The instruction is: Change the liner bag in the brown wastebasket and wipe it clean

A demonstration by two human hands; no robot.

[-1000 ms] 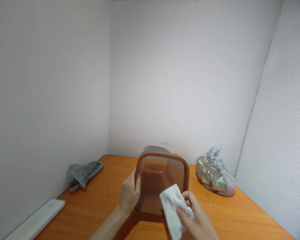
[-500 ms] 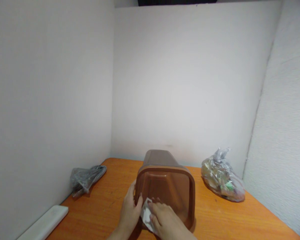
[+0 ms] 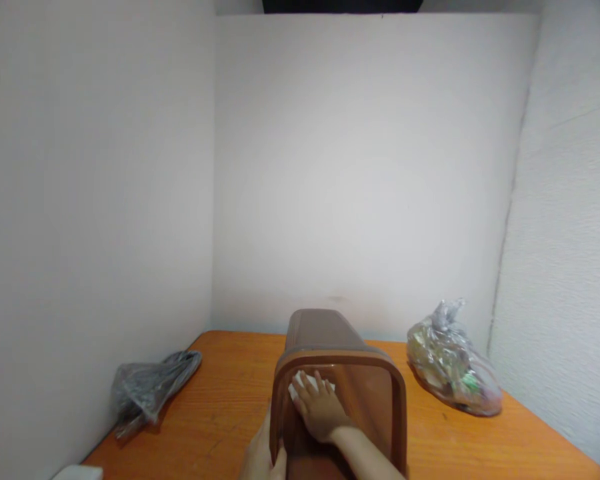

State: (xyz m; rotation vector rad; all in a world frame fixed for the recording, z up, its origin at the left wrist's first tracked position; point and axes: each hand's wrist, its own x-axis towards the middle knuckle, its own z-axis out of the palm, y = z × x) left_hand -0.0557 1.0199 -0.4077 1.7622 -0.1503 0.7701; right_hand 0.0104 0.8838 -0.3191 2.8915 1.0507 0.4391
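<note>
Hands apart: left hand (image 3: pixel 261 453) clamped on the bin (image 3: pixel 317 328)'s left rim, right hand (image 3: pixel 321 408) inside it, pressing tissue (image 3: pixel 299 385) against the wall.

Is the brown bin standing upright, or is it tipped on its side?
Tipped on its side: the brown bin has its open mouth facing the camera, with the right hand inside.

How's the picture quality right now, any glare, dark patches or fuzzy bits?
Head view: soft light, brightest on the far wall, dimmer on the left wall; small glints on the knotted clear bag; a dark shadow below the right hand inside the brown bin; fine detail slightly soft, so the bag's contents are hard to identify.
</note>
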